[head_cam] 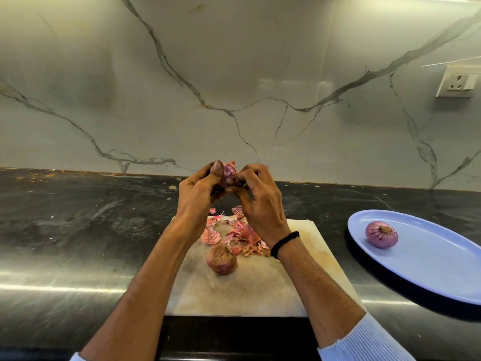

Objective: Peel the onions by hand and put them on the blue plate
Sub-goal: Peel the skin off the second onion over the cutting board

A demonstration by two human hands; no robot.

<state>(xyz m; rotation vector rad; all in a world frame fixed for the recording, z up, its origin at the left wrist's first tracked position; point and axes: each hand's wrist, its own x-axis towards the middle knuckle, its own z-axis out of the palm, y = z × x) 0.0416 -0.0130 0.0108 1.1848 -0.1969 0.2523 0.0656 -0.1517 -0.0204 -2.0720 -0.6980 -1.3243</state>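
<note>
- Held onion: being gripped by left hand and right hand, fingers curled; axis obscured.
- Peeled onion: being carried on blue plate, root end upturned.

Glossy dark stone countertop; matt, stained cutting board below hands; smooth blue plate rt of right hand; papery onion skins.
</note>
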